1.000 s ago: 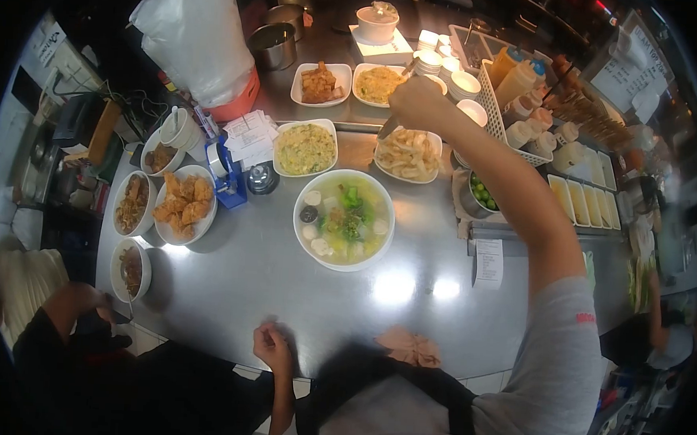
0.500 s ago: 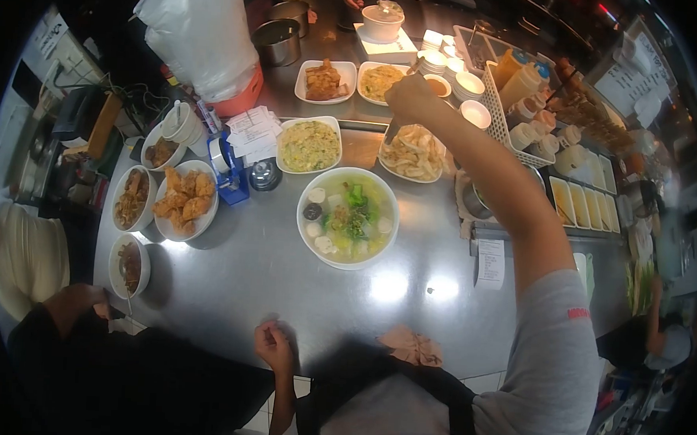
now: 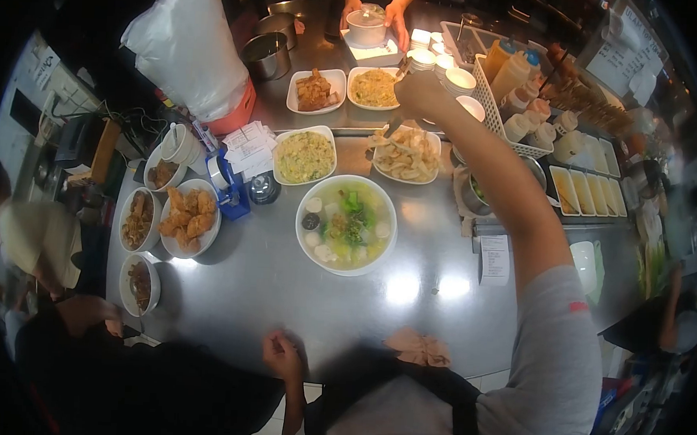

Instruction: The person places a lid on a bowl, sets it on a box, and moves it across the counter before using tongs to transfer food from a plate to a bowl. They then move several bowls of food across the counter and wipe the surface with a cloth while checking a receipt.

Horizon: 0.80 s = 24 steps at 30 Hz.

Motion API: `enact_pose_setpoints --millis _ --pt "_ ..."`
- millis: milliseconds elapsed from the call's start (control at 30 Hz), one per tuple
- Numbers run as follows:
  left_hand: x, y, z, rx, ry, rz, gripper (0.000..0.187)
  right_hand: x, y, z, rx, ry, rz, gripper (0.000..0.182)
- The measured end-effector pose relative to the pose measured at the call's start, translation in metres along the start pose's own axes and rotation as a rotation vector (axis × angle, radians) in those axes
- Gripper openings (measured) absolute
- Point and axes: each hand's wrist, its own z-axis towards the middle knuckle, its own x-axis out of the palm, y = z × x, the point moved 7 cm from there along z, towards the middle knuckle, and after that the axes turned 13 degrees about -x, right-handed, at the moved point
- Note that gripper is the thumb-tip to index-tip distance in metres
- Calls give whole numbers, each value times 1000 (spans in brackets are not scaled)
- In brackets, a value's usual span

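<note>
My right hand [image 3: 427, 98] is closed round a brownish utensil [image 3: 395, 125], whose lower end is at a white plate of pale, fried-looking pieces [image 3: 407, 154]. Its other end shows above my fist, beside a square dish of yellow food [image 3: 374, 88]. Near the counter's front edge, my left hand [image 3: 283, 357] has its fingers curled, with nothing visible in them. Between my hands stands a large white bowl of soup [image 3: 346, 225] with greens and round pieces. Fried rice [image 3: 304, 155] fills a square plate to its left.
Bowls of fried pieces [image 3: 191, 219] and brown food [image 3: 140, 284] stand left, near a blue tape dispenser [image 3: 228, 184]. A co-worker's hands [image 3: 396, 23] touch a lidded bowl [image 3: 366, 31]. Right are a sauce basket [image 3: 488, 107] and a receipt [image 3: 494, 261].
The co-worker's hands have come down to the sides of the lidded bowl. The view has shifted slightly. My right hand remains near the fried pieces, and my left hand stays curled.
</note>
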Motion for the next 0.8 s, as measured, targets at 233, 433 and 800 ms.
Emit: enact_pose_setpoints --millis 233,433,800 --pt "2 4 1 -55 25 -117 7 25 39 5 -232 -45 -135 17" --pt "0 7 0 -42 24 -36 8 2 18 15 -267 -225 -195 13" --pt "0 4 1 -7 22 -43 7 25 21 46 -389 -128 -323 6"
